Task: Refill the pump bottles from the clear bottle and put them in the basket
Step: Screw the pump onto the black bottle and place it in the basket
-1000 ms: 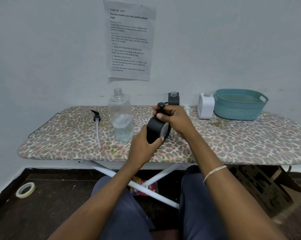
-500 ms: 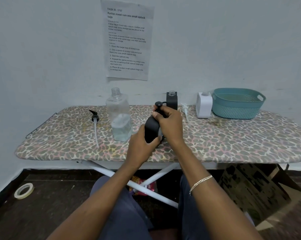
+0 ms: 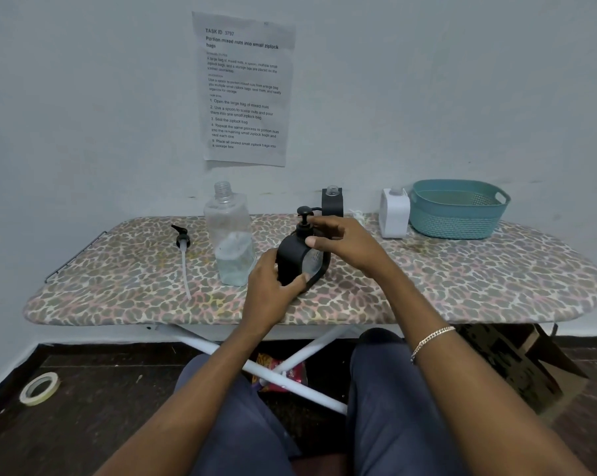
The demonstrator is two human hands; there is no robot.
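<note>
Black plastic is what you've got in both hands in the head view: the black pump bottle (image 3: 302,259) sits near the middle of the ironing board (image 3: 461,286), roughly upright, with its pump head on top. Your left hand (image 3: 273,286) is wrapped round the lower body, thumb across the front. Your right hand (image 3: 341,242) is curled over the shoulder of the same bottle, fingers up by the pump neck. So both hands are closed on it. I can't tell whether its base is touching the board, because your left hand covers it.

Just left of that bottle stands the clear bottle (image 3: 230,242), cap off, with liquid in the bottom part. Further left a loose pump (image 3: 183,249) lies flat on the board, its long tube pointing towards you.

Behind your right hand there's a second black bottle (image 3: 332,202) with an open neck. To its right a white bottle (image 3: 394,214) stands just beside the teal basket (image 3: 455,221), at the far right of the board near the wall.

Other bits: a printed sheet (image 3: 245,91) on the wall, a bracelet (image 3: 431,341) on your right wrist, a roll of tape (image 3: 39,388) on the floor at left, and a cardboard box (image 3: 516,365) under the right end of the board.
</note>
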